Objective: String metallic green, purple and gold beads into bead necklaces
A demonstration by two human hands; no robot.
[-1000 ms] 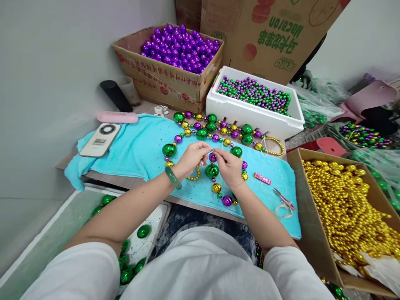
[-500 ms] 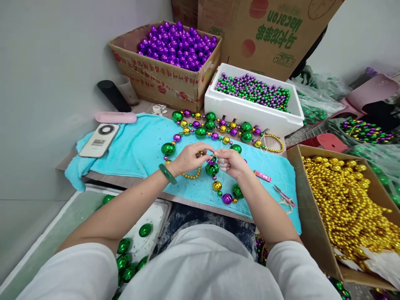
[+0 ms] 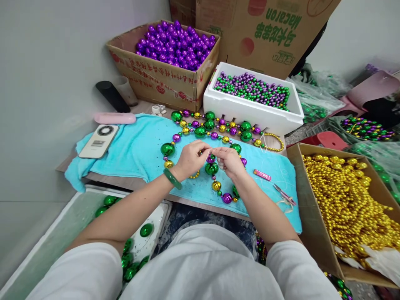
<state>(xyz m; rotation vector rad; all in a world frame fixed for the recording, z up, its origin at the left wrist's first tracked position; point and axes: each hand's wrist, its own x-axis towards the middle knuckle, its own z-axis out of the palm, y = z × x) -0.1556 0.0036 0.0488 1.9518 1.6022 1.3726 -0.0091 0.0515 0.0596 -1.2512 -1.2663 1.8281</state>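
My left hand (image 3: 189,159) and my right hand (image 3: 230,161) meet over a turquoise towel (image 3: 134,146), fingertips pinched together on the string of a bead necklace (image 3: 215,183). Just below the fingers hang a purple bead and a large green ball (image 3: 211,168), then a gold and a purple bead. A green bangle (image 3: 172,179) circles my left wrist. More strung green, purple and gold beads (image 3: 215,127) lie in rows behind my hands.
At the back stand a cardboard box of purple balls (image 3: 175,41) and a white foam box of small green and purple beads (image 3: 253,89). A box of gold beads (image 3: 346,200) is right. Scissors (image 3: 283,195), a phone (image 3: 98,141) and a tray with green balls (image 3: 131,250) are nearby.
Both hands stayed pinched on the string, shifting slightly; the hanging end of the necklace swung a little beneath them.
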